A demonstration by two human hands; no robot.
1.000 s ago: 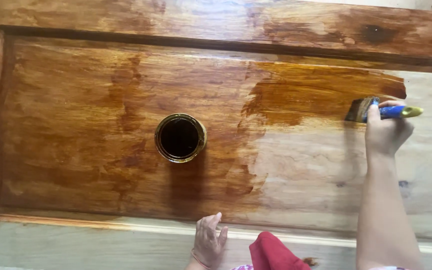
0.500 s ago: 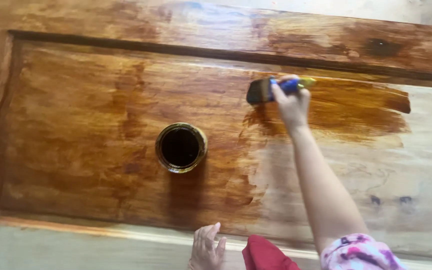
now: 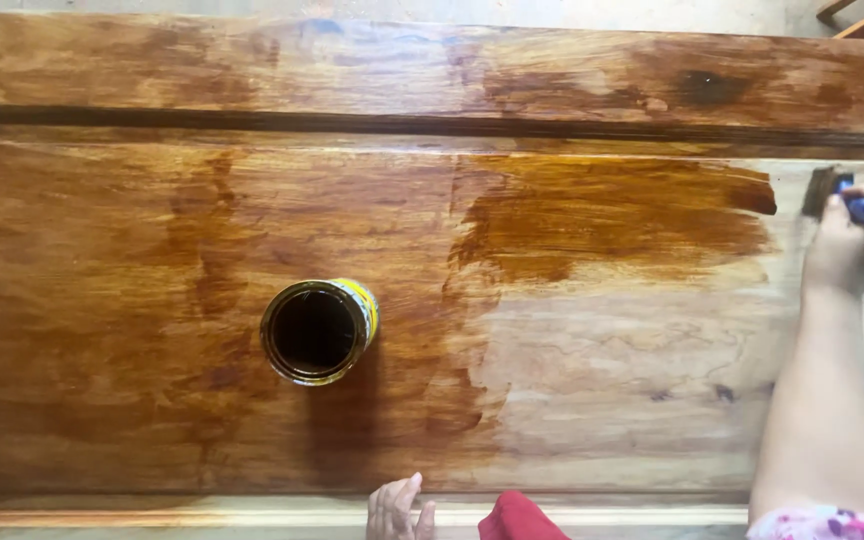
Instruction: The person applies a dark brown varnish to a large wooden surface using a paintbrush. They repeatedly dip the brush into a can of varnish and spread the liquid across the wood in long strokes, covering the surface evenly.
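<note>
You're mid-coat, staining a big wooden panel [image 3: 592, 350]. Your right hand [image 3: 847, 245] is closed around a paintbrush [image 3: 837, 195] with a blue and yellow handle, bristles down on the wood at the far right, just past the end of the dark wet streak [image 3: 612, 215]. Arm stretched out from bottom right, floral sleeve [image 3: 822, 525] at the frame edge.

Your left hand [image 3: 397, 510] sits at the bottom edge, fingers loosely spread, flat on the panel's pale lower rail, holding nothing. A red cloth [image 3: 517, 520] lies just beside it, not touching as far as I can tell.

Open can of stain [image 3: 319, 330], yellow label, stands upright on the panel left of centre, dark liquid inside, well apart from the brush.

Panel look: left half glossy deep brown, already covered. Upper rail stained too, patchy with a dark knot. Right half below the streak is pale bare wood, grain showing, a few small dark spots.

Judgement: the step is brushing stain across the right half. The streak's ragged lower edge and the bare area under it call for more even strokes along the grain, likely a reload from the can.
</note>
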